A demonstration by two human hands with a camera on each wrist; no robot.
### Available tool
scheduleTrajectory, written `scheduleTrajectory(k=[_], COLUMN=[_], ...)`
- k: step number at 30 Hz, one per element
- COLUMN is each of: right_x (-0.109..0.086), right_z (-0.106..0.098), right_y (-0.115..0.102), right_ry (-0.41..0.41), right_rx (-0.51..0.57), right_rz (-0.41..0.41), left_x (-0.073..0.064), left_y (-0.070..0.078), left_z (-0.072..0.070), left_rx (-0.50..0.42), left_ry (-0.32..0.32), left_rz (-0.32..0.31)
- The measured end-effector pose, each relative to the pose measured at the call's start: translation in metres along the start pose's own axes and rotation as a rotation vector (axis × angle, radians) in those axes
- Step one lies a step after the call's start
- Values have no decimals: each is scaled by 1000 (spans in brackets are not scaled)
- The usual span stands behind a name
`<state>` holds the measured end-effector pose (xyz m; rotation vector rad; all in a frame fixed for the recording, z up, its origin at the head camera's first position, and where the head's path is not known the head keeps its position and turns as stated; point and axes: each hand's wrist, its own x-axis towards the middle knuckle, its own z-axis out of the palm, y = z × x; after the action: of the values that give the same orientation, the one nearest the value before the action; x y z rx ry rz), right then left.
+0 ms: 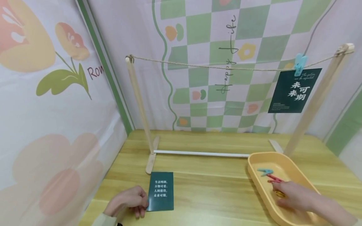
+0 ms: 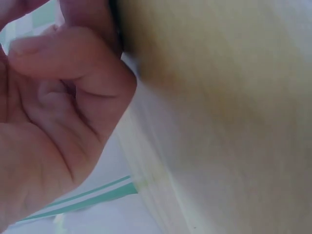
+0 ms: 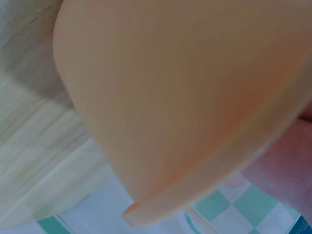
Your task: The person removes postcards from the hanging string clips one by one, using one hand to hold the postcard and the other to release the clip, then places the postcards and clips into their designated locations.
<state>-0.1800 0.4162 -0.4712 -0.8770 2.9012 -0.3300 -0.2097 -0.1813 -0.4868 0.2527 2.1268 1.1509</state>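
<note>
My left hand (image 1: 130, 201) is at the lower left edge of a dark green card (image 1: 161, 191) with white Chinese lettering, its curled fingers and thumb pinching that edge. The left wrist view shows the hand's bent thumb (image 2: 58, 53) close up. In the yellow tray (image 1: 254, 175) at the right, my right hand (image 1: 295, 196) reaches down among small clothespins. A yellow clothespin (image 1: 280, 194) lies between its index finger and thumb; I cannot tell whether they grip it. Touching the index finger in view is a red clothespin (image 1: 274, 179), with a blue clothespin (image 1: 265, 171) just beyond.
Behind the tray stands a wooden frame with a left post (image 1: 138, 100), a right post (image 1: 316, 97) and a white bottom bar (image 1: 200, 153). A twine line (image 1: 209, 66) spans the posts. Another green card (image 1: 291, 100) hangs from it by a light blue clothespin (image 1: 299, 64).
</note>
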Motion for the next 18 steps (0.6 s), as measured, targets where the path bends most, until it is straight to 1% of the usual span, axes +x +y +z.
scheduleTrajectory(k=[3, 7, 11, 13, 16, 18], right_x=[1, 2, 0, -1, 0, 1], right_z=[0, 0, -1, -2, -5, -9], right_y=[-1, -1, -2, -2, 0, 1], right_ry=[4, 23, -4, -30, -38, -22], right_rx=[0, -18, 24, 53, 67, 63], right_rz=[-2, -25, -8, 4, -6, -32], left_x=[0, 1, 1, 0, -2, -1], left_y=[1, 2, 6, 9, 14, 19], left_z=[1, 2, 2, 1, -4, -7], left_rx=[28, 56, 73, 77, 95, 109], left_ry=[1, 0, -17, -23, -13, 1], left_rz=[-16, -33, -59, -75, -74, -58])
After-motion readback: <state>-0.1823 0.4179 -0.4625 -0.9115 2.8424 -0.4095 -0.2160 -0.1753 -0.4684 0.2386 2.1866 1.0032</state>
